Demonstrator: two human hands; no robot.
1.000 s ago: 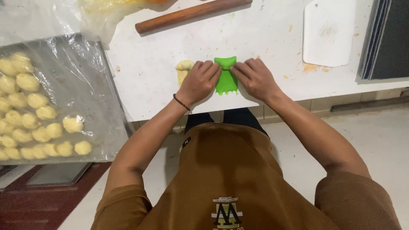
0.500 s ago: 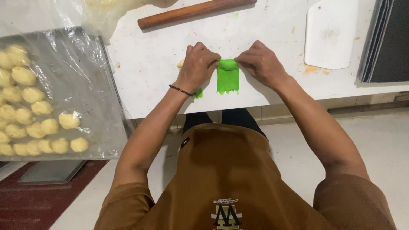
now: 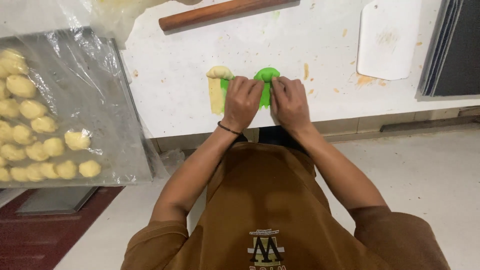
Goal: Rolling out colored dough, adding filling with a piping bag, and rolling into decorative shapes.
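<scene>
The green dough strip (image 3: 265, 82) lay near the worktop's (image 3: 190, 100) front edge, partly rolled at its far end. Both the left hand (image 3: 242, 101) and right hand (image 3: 289, 101) pressed flat on it, fingers together. A pale yellow dough strip (image 3: 217, 87) lay just beside; a wooden rolling pin (image 3: 220, 12) rested well beyond

Green dough strip under both hands, pale strip beside it

The green dough strip (image 3: 265, 80) lies flat on the white table, its far end rolled up just beyond the fingertips. The pale yellow dough strip (image 3: 217, 90) lies parallel, touching the left hand's outer edge, far end likewise curled.
</scene>
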